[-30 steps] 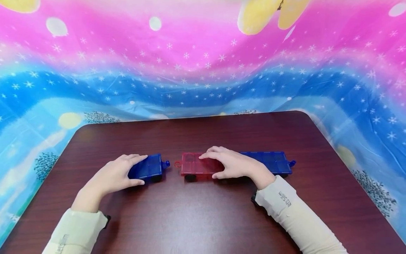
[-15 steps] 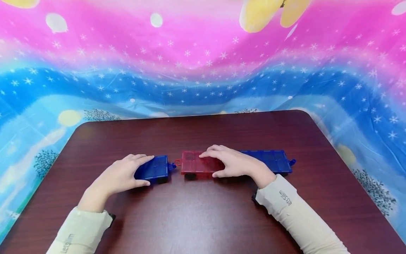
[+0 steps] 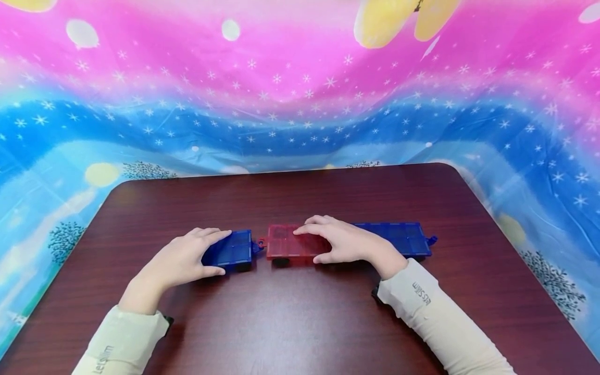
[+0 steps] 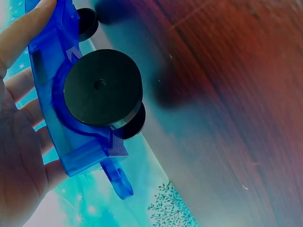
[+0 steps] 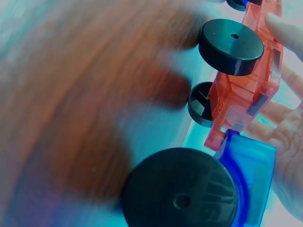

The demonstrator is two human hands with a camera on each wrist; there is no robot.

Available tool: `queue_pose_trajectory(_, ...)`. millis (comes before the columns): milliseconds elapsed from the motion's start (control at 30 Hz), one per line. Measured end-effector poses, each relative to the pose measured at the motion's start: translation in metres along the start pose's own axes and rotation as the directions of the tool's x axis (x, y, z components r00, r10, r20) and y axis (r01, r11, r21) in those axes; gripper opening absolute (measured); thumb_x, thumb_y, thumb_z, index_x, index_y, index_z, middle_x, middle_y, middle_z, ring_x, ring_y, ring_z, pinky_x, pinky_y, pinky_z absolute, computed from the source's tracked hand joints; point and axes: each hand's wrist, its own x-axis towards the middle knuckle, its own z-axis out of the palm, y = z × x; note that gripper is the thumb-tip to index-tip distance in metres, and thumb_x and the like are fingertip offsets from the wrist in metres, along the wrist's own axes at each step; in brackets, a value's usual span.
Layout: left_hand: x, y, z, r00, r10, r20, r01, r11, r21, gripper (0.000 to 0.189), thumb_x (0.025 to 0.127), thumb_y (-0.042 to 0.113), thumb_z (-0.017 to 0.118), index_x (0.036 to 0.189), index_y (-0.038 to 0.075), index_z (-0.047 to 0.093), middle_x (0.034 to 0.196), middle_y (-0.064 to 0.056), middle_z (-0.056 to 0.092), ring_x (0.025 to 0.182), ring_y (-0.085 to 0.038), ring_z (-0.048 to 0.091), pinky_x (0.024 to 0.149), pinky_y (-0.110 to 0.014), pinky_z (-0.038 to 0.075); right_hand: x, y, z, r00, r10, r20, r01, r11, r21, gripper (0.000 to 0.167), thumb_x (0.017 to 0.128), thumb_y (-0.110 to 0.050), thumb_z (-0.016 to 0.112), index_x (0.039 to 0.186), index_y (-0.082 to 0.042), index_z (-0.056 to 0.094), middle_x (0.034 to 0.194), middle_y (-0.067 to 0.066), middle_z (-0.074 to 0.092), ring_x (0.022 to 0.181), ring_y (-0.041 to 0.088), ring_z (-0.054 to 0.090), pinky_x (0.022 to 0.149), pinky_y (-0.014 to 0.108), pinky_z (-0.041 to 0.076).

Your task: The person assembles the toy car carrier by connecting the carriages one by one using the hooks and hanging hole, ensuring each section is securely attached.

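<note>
My left hand grips a small see-through blue toy wagon by its sides, thumb at the near side and fingers at the far side. Black wheels show under it in the left wrist view. My right hand holds a see-through red toy wagon the same way. Between them, the left wagon's blue hook meets the red wagon's ring; whether they are hooked is too small to tell. A second blue wagon stands behind the red one, their joint hidden by my right hand in the head view.
The wagons stand in a row across a dark red-brown wooden table. Another blue hook sticks out at the row's right end. A pink and blue snowflake cloth hangs behind the table and along its sides.
My left hand has moved the blue wagon to the right, closing the gap until its hook reaches the red ring. My right hand and the other two wagons have stayed nearly still.
</note>
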Motion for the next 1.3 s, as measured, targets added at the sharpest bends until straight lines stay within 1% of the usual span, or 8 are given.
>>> queue_pose_trajectory(300,-0.0006,0.0013,0.0009,1.000,-0.005,-0.002,0.005,1.000,0.001,0.078,0.079,0.044,0.081,0.145,0.014,0.052,0.139,-0.017,0.058,0.124,-0.037,0.056,0.094,-0.057,0.052,0.0006,-0.0019,-0.0002,1.000,-0.016,0.005,0.016,1.000,-0.017,0.068,0.085,-0.031,0.077,0.147,-0.034,0.047,0.150,0.002,0.043,0.136,0.023,0.043,0.104,0.048,0.048)
queue_pose_trajectory(633,-0.0018,0.0015,0.0034,1.000,-0.009,0.003,0.009,1.000,-0.005,0.079,0.078,0.044,0.082,0.144,0.015,0.053,0.138,-0.017,0.058,0.124,-0.036,0.057,0.095,-0.059,0.051,0.0011,-0.0032,0.0002,1.000,-0.015,0.015,0.016,1.000,-0.026,0.068,0.084,-0.031,0.078,0.146,-0.032,0.049,0.150,0.001,0.044,0.135,0.023,0.043,0.105,0.049,0.047)
queue_pose_trajectory(833,-0.0015,0.0017,0.0041,1.000,-0.021,0.015,0.021,1.000,-0.014,0.079,0.078,0.044,0.082,0.145,0.015,0.052,0.140,-0.016,0.057,0.125,-0.037,0.056,0.096,-0.059,0.051,0.0013,-0.0037,0.0000,1.000,-0.024,0.012,0.024,0.999,-0.043,0.067,0.084,-0.031,0.079,0.145,-0.031,0.050,0.148,0.001,0.046,0.133,0.023,0.045,0.106,0.048,0.047)
queue_pose_trajectory(1067,-0.0026,0.0002,0.0054,0.999,-0.028,0.020,0.029,0.999,-0.029,0.080,0.078,0.044,0.082,0.146,0.016,0.050,0.140,-0.016,0.057,0.126,-0.037,0.055,0.098,-0.059,0.050,0.0016,-0.0031,0.0003,1.000,-0.026,0.008,0.026,0.999,-0.034,0.068,0.083,-0.031,0.079,0.145,-0.031,0.050,0.149,0.001,0.046,0.136,0.024,0.043,0.114,0.054,0.038)
queue_pose_trajectory(1133,-0.0027,-0.0004,0.0062,0.999,-0.030,0.020,0.031,0.999,-0.029,0.081,0.078,0.044,0.082,0.146,0.016,0.050,0.140,-0.016,0.057,0.126,-0.037,0.055,0.097,-0.059,0.050,0.0015,-0.0028,0.0005,1.000,-0.025,0.006,0.025,0.999,-0.031,0.069,0.083,-0.031,0.079,0.145,-0.031,0.050,0.149,0.000,0.046,0.136,0.024,0.043,0.113,0.053,0.039)
queue_pose_trajectory(1300,-0.0018,-0.0006,0.0077,0.999,-0.028,0.015,0.028,0.999,-0.031,0.081,0.077,0.045,0.083,0.146,0.017,0.050,0.140,-0.015,0.057,0.126,-0.036,0.055,0.097,-0.059,0.050,0.0005,-0.0027,0.0001,1.000,-0.022,0.003,0.022,0.999,-0.044,0.069,0.083,-0.032,0.079,0.145,-0.032,0.049,0.150,0.000,0.045,0.136,0.024,0.043,0.106,0.050,0.047)
